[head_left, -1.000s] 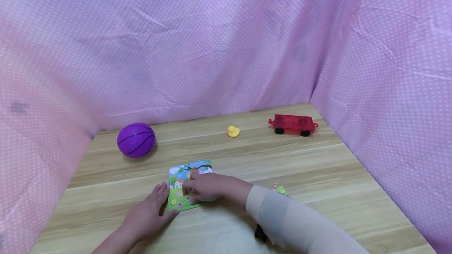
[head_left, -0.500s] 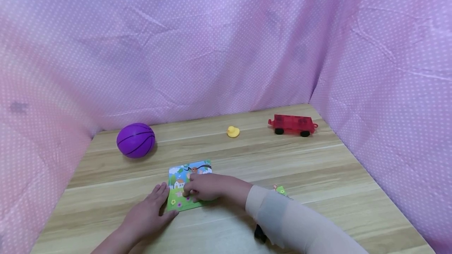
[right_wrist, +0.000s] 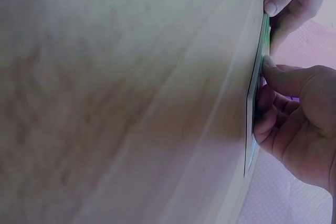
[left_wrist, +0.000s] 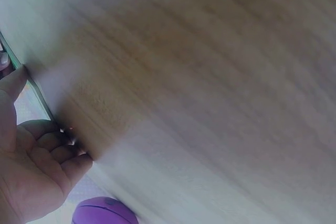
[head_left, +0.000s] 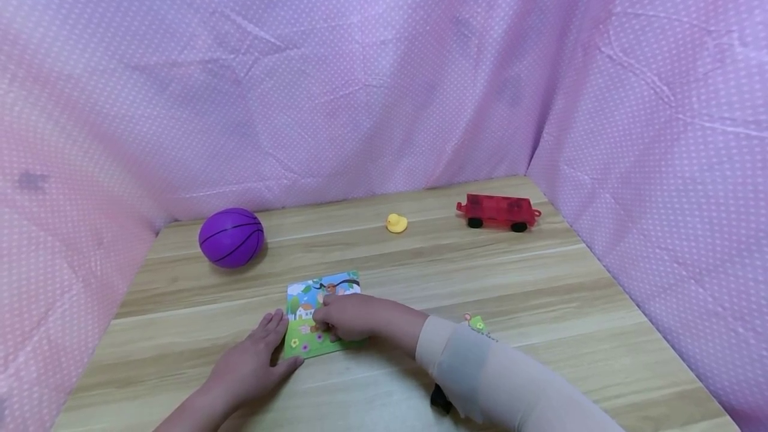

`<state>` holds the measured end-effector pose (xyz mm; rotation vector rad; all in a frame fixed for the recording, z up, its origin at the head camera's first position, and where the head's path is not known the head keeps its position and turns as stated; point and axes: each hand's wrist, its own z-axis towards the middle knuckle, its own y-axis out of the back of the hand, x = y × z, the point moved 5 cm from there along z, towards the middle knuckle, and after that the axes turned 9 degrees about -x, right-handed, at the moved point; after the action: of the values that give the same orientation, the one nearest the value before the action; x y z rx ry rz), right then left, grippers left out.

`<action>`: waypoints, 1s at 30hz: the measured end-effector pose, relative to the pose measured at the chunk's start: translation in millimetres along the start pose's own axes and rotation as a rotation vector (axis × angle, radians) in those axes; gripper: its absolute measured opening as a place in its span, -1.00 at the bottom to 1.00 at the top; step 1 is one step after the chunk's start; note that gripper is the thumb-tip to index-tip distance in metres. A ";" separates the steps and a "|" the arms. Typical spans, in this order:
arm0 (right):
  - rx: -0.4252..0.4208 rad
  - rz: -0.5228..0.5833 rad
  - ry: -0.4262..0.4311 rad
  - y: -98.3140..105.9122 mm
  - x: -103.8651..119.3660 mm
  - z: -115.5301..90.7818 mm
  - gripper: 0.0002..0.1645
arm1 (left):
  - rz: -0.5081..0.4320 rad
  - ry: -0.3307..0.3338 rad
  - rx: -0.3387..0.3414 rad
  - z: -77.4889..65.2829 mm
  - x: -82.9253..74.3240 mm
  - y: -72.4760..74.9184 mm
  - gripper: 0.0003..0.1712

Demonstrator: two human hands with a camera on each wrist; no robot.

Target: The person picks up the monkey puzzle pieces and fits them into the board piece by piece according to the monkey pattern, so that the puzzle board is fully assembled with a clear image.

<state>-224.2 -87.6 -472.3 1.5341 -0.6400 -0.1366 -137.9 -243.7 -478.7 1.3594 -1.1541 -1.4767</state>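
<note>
A flat, square picture board [head_left: 297, 345], perhaps a puzzle, lies on the wooden table, printed with a house, flowers and a branch. My left hand [head_left: 251, 360] rests at its left side, thumb on the near corner and fingers along the edge. Over the middle of the board is my right hand [head_left: 351, 317], fingers curled down. It pinches a small brown piece [head_left: 313, 329], mostly hidden under the fingertips. In the right wrist view the right thumb and fingers [right_wrist: 268, 114] bend onto the board's face.
A purple ball [head_left: 231, 239] stands at the back left. Behind the board are a yellow toy duck [head_left: 396, 223] and a red wheeled toy car base [head_left: 499, 212]. A green item [head_left: 477, 323] and a black object [head_left: 441, 399] are partly hidden by the right forearm.
The right fingers have shifted slightly on the board, and the brown piece has dropped lower and shows less. My left hand and the other toys have stayed in place.
</note>
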 end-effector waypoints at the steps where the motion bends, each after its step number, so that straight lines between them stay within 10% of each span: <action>1: 0.005 -0.002 -0.005 0.5 0.7 -0.3 -0.91 | 0.000 0.005 0.005 0.0 0.3 -0.3 0.02; 19: 0.008 0.006 -0.049 3.5 -7.6 -5.3 -0.79 | -0.003 -0.002 -0.007 0.7 -0.1 1.5 0.02; 30: -0.047 0.198 0.033 19.3 -27.3 -25.5 -0.72 | 0.014 -0.020 -0.016 1.4 -1.9 2.0 0.02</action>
<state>-240.9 -51.1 -459.9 1.4166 -0.7534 0.0243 -139.2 -242.2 -476.3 1.3262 -1.1589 -1.4898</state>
